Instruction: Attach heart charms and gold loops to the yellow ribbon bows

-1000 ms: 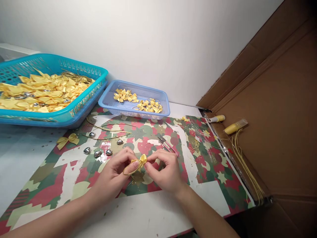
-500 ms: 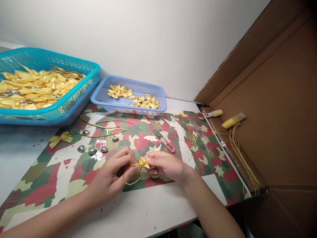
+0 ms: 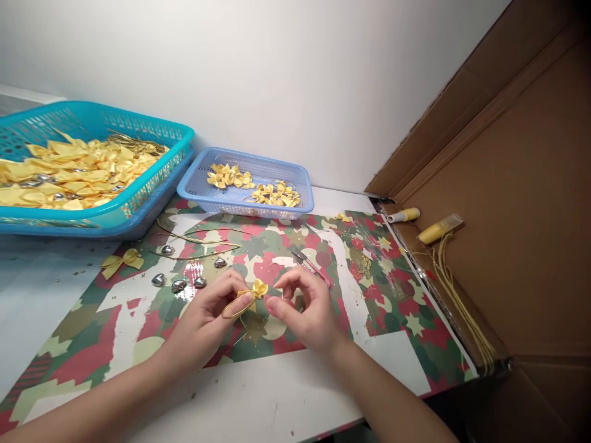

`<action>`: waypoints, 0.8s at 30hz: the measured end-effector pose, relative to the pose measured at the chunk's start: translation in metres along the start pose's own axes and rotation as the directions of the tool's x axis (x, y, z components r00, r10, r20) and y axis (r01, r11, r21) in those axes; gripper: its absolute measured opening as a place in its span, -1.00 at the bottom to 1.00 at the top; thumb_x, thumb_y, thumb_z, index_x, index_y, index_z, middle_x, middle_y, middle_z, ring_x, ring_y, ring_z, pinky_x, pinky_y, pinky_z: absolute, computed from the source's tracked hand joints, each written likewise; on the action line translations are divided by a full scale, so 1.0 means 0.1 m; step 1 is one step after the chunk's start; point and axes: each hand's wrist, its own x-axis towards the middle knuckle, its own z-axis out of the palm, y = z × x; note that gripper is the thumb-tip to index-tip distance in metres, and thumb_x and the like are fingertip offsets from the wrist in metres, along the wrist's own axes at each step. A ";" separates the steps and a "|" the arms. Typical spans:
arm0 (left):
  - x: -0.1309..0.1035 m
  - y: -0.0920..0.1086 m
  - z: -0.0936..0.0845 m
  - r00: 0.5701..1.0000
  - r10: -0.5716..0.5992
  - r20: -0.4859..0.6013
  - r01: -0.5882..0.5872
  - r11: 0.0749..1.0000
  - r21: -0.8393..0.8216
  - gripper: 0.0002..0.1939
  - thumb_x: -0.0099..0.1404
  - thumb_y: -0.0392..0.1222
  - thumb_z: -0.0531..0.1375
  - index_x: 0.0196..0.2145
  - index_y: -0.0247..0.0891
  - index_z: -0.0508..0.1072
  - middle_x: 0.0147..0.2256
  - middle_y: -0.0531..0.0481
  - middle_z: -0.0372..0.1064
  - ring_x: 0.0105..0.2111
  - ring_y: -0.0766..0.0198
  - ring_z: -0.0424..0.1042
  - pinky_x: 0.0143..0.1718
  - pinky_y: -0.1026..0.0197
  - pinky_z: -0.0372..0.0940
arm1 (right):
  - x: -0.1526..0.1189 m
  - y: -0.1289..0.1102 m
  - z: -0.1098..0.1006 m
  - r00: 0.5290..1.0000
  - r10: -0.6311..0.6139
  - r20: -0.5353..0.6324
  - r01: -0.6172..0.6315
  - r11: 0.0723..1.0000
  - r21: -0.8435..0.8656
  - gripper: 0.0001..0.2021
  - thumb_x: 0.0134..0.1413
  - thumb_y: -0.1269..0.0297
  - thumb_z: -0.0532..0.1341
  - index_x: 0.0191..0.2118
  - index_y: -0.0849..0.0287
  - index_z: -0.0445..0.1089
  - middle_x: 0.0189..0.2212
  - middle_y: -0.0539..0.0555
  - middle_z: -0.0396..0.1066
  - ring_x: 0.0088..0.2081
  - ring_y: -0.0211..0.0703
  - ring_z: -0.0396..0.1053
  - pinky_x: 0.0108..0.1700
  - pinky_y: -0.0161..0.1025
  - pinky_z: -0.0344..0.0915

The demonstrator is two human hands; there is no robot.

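Between the thumb and fingers of my left hand (image 3: 207, 317) is a small yellow ribbon bow (image 3: 259, 287), its loops pointing right. A gold cord (image 3: 228, 312) loops from the bow around my left thumb. Just right of the bow, my right hand (image 3: 308, 311) has its thumb and forefinger apart, with nothing visible between them. Behind that hand lie pink-handled thread snips (image 3: 317, 271), partly hidden. Several silver heart-shaped beads (image 3: 178, 286) rest on the table left of my hands, and a larger yellow bow (image 3: 122, 262) lies farther left.
A turquoise basket (image 3: 138, 200) heaped with yellow bows stands at back left. Beside it, a blue basket (image 3: 240, 207) holds small bows. Loose gold cords (image 3: 203, 240) lie before them. Cardboard (image 3: 508, 215) walls the right side, near a yellow spool (image 3: 436, 230) and hanging cords (image 3: 457, 307).
My right hand has let go of the bow and moved slightly right, its thumb and forefinger now apart. My left hand still holds the bow, and the cord loop has tilted up.
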 end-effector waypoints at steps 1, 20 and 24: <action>0.00 0.00 0.00 1.000 0.006 0.000 -0.006 1.000 -0.003 -0.68 0.37 -0.02 0.09 -0.51 -0.18 0.32 -0.44 0.07 0.18 -0.46 0.27 0.22 -0.47 0.26 0.18 | -0.01 -0.01 0.01 0.999 -0.035 -0.017 0.035 0.999 -0.034 -0.90 -0.05 0.26 0.31 -0.38 0.10 0.39 -0.53 -0.07 0.29 -0.47 -0.27 0.25 -0.48 -0.33 0.20; -0.01 0.04 0.04 0.994 0.088 -0.066 -0.083 0.994 0.067 -0.71 0.35 -0.10 0.10 -0.52 -0.16 0.34 -0.48 0.06 0.20 -0.47 0.26 0.23 -0.48 0.27 0.18 | -0.05 0.08 0.12 0.895 -0.447 -0.004 0.359 0.724 -0.589 -0.90 0.11 0.42 0.20 -0.40 0.09 0.39 -0.54 -0.04 0.41 -0.46 -0.20 0.29 -0.32 -0.18 0.11; -0.01 0.03 0.04 0.994 0.085 -0.067 -0.081 0.995 0.064 -0.71 0.35 -0.10 0.10 -0.53 -0.17 0.33 -0.48 0.07 0.20 -0.47 0.26 0.23 -0.48 0.27 0.17 | -0.06 0.10 0.13 0.911 -0.413 0.004 0.341 0.745 -0.574 -0.93 0.06 0.42 0.21 -0.41 0.12 0.37 -0.55 -0.05 0.36 -0.46 -0.22 0.27 -0.31 -0.20 0.09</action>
